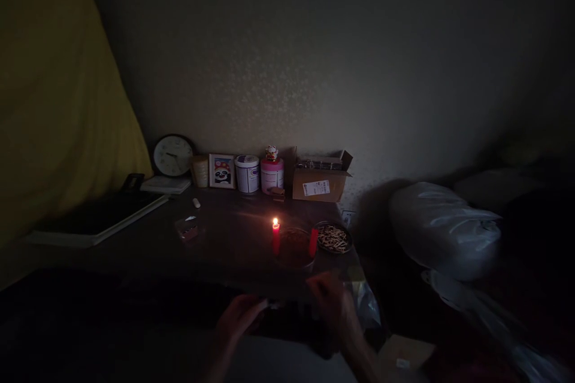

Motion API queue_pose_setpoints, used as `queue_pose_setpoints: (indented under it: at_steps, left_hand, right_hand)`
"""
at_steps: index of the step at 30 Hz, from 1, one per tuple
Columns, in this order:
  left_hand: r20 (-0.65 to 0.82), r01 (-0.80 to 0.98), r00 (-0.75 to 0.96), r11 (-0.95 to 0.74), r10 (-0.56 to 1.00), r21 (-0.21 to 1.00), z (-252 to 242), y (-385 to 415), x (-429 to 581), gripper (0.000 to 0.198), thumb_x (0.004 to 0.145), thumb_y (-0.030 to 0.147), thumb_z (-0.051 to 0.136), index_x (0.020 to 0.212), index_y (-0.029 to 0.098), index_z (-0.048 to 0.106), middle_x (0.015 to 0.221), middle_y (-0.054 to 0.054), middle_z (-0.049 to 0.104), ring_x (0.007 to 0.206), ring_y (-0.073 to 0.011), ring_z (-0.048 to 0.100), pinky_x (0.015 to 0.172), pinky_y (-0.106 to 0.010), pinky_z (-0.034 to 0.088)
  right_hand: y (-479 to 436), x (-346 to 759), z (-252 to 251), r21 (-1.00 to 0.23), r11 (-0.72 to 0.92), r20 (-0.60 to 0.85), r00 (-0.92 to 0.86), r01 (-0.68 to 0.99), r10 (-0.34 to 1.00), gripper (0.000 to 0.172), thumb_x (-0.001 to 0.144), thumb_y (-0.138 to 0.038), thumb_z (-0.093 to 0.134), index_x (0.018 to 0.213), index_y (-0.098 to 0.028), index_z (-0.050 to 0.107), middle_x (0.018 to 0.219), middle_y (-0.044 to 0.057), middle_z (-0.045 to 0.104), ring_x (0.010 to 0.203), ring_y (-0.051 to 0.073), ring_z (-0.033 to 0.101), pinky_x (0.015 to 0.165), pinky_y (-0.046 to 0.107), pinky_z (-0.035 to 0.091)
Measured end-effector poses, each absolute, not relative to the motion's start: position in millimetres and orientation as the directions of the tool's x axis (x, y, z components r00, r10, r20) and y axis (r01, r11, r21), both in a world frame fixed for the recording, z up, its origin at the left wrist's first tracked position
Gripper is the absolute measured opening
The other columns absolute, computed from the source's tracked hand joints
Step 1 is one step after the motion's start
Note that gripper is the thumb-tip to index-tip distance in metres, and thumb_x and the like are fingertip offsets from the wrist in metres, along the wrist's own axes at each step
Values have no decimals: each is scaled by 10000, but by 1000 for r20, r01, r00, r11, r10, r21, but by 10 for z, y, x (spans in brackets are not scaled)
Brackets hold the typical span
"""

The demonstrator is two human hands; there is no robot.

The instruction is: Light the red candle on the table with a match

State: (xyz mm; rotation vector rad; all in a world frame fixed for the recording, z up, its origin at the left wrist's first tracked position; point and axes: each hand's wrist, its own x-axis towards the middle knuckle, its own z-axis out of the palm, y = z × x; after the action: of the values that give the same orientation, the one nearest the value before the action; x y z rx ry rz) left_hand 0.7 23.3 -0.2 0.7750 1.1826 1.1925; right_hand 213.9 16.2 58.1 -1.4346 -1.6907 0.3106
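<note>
My left hand point(240, 314) is low in the view, in front of the table's near edge. Its fingers are closed, with a small pale thing at their tips that is too dark to name. To its right, my right hand point(331, 298) has its fingers pinched together and pointing left; whatever is in them is hidden by the gloom. Beyond the hands stands a lit red candle point(275, 240), upright beside a round dish point(296, 254). A second red candle point(313, 242) has no flame. A dark plate point(351, 243) to its right carries many thin wooden sticks point(333, 237).
Along the wall are a clock point(173, 155), a framed panda picture point(221, 171), a white tub point(247, 174), a pink tub point(272, 177) and an open cardboard box point(314, 187). A small clear packet point(186, 229) lies left. White plastic bags point(444, 227) sit at right.
</note>
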Motion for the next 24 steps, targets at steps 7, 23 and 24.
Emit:
queue_pose_setpoints:
  at_steps: [7, 23, 24]
  left_hand:
    - [-137, -200, 38, 142, 990, 969, 87, 57, 119, 410, 483, 450, 766, 721, 158, 602, 728, -54, 648, 758, -218, 602, 695, -291, 477]
    - [43, -141, 214, -13, 976, 990, 39, -41, 66, 334, 713, 406, 631, 935, 169, 550, 917, -50, 623, 896, -187, 570, 785, -259, 428]
    - [38, -142, 215, -8, 976, 990, 46, -42, 63, 329, 717, 404, 628, 935, 170, 549, 921, -51, 622, 899, -187, 569, 785, -258, 428]
  right_hand:
    - [-165, 1622, 386, -802, 417, 365, -202, 428, 909, 159, 839, -311, 518, 956, -236, 595, 1025, 43, 590, 951, 172, 561, 829, 256, 437]
    - [-81, 1633, 113, -889, 336, 246, -295, 311, 923, 212, 878, -374, 464, 945, -215, 587, 1000, 41, 602, 935, 150, 569, 804, 223, 441]
    - [-77, 1630, 104, -893, 332, 244, -294, 303, 924, 213, 878, -374, 464, 947, -214, 585, 995, 42, 602, 928, 150, 571, 798, 222, 444]
